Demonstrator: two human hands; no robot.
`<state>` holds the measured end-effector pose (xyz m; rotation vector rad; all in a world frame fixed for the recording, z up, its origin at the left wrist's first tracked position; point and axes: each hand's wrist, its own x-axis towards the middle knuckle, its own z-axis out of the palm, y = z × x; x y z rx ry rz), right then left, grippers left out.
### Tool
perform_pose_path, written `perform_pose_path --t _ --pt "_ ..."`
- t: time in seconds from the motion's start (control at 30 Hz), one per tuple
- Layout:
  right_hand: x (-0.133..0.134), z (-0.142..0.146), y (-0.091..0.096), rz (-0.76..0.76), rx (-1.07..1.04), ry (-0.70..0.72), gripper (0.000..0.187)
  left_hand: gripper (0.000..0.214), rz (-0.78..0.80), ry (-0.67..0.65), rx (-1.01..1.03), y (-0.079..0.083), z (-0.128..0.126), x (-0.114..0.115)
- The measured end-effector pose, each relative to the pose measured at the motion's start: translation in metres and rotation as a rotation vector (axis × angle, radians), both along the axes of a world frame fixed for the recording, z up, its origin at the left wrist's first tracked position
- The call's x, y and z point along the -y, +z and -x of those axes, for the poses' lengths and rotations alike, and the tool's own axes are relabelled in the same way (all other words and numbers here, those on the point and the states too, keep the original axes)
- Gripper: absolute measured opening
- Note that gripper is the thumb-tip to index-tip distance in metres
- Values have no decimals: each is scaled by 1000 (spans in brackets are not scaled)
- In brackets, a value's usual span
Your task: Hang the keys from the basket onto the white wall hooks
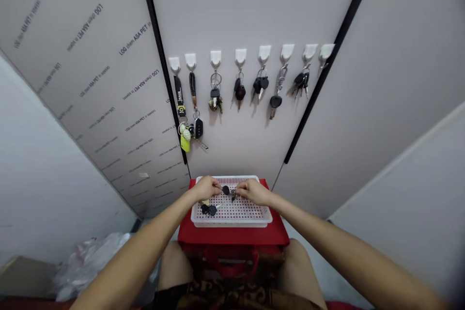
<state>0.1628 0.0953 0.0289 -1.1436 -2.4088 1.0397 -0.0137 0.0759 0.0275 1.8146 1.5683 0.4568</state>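
Observation:
Over the white perforated basket (247, 222), my left hand (206, 189) and my right hand (254, 191) hold a bunch of keys (225, 190) between them. My left hand pinches the left end, by a black-headed key. The fingers of my right hand are closed on the other end, near small metal parts. Another bunch of keys (209, 209) with black heads lies in the basket, below my left hand. A small yellowish piece (205, 202) shows beside it, partly hidden by that hand.
White hooks (215, 58) line the wall ahead, most with keys hanging; the rightmost hook (326, 52) shows no keys. The basket stands on a red bag (232, 236) between my knees. Clear plastic wrapping (90, 261) lies at the lower left.

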Motion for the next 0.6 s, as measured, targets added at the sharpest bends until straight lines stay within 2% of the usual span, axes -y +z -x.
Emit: perform_pose_path --t 0.13,0.27,0.47,0.6 --pt "-5 -10 19 159 -189 -131 19 15 6 -33 86 8 -10 -6" --pt "-8 -20 41 249 -331 -223 18 18 18 -61 195 20 -31 -8" --pt "-11 -40 80 268 -521 -317 20 22 -122 -51 286 49 -70 -14" --pt "-16 -58 114 161 -639 -396 19 25 -195 -43 392 70 -96 -25"
